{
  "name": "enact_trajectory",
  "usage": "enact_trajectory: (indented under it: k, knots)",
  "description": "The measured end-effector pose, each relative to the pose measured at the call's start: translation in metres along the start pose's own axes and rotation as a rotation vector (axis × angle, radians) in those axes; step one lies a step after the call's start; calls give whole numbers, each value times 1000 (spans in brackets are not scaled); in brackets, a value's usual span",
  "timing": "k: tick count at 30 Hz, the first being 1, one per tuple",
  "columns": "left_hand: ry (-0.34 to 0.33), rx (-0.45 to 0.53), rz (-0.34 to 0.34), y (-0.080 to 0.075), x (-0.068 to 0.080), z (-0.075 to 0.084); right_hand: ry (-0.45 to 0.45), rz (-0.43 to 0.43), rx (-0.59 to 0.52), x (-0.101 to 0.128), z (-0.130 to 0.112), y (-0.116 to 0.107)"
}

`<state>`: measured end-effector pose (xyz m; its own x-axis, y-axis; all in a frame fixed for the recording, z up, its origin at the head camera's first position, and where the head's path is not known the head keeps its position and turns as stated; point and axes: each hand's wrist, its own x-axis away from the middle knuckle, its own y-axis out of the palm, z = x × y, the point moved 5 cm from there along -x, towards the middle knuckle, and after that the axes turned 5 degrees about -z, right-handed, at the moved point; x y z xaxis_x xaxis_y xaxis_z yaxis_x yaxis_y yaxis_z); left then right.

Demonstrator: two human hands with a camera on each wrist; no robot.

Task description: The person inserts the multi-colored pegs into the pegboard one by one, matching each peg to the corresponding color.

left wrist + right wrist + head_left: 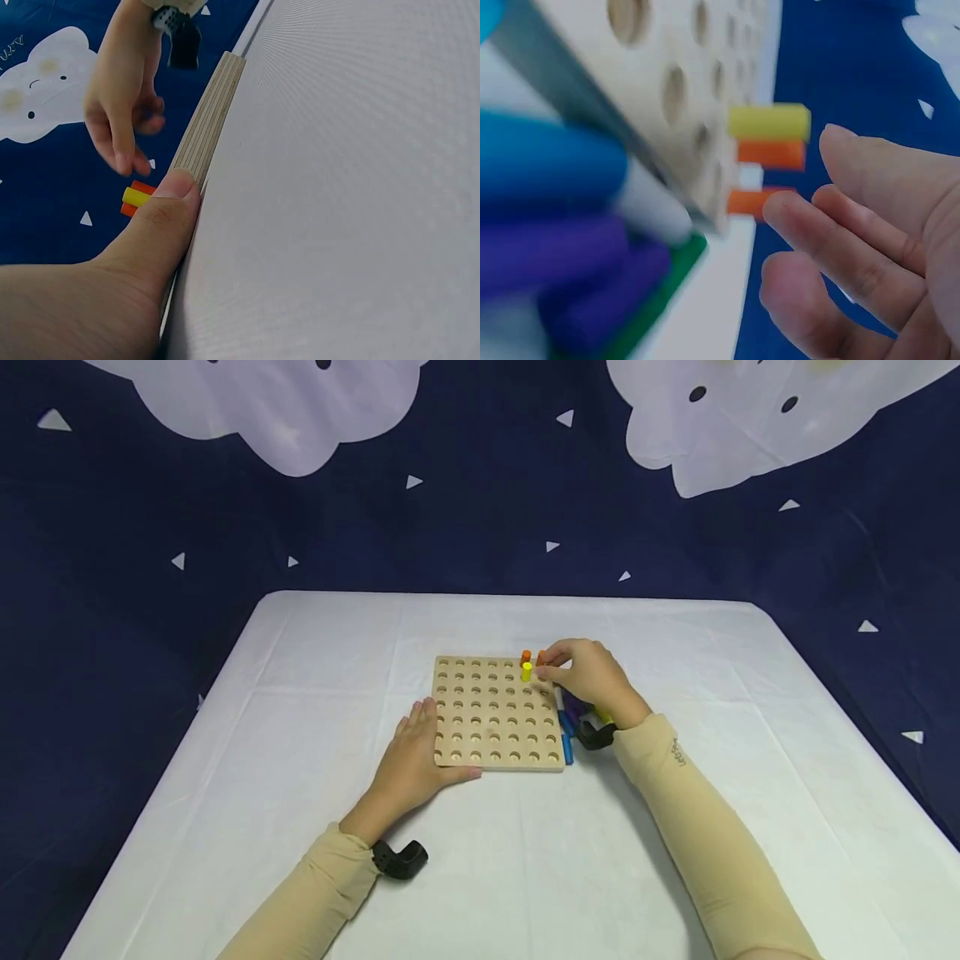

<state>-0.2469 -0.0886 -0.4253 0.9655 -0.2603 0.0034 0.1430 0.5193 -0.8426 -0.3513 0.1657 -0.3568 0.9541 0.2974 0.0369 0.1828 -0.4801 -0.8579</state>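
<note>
My left hand (411,758): lies flat on the table (300,710) against the pegboard's left edge, near its front left corner; fingers straight and relaxed, gripping nothing.
Left thumb: my left wrist view shows the thumb (161,217) pressed to the layered side edge of the pegboard (206,131); the head view shows it only as lying along the front edge.
My right hand (588,677): at the pegboard's far right corner, fingers bent, the fingertips at an orange peg; from above they look closed on it, but I cannot tell for sure.
Right wrist view: my fingers (832,232) are loosely curled, one tip touching the nearest orange peg (746,201); no firm clasp shows.
Pegboard (495,712): wooden, full of round holes, lying near the middle of the table.
Pegs in the board: a yellow peg (527,672) and an orange peg (526,656) stand upright by the far right corner; a second orange one is mostly hidden by my fingers in the head view, while the right wrist view shows yellow (769,121) and two orange.
Loose pegs (573,718): blue, purple, green and yellow ones lie on the table along the board's right edge, under my right wrist; blurred and large in the right wrist view.
</note>
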Motion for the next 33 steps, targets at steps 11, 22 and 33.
enact_trajectory:
  k: [11, 22, 33]
  knots:
    - [-10, 5, 14, -6, 1, -4, 79, -99, 184, 38, 32, -22]
    - [8, 2, 11, -3, -1, -3, 120, -117, 292, 47, 47, -10]
    - [3, 13, -11, 1, -1, 1, 157, -224, 366, 48, 45, -6]
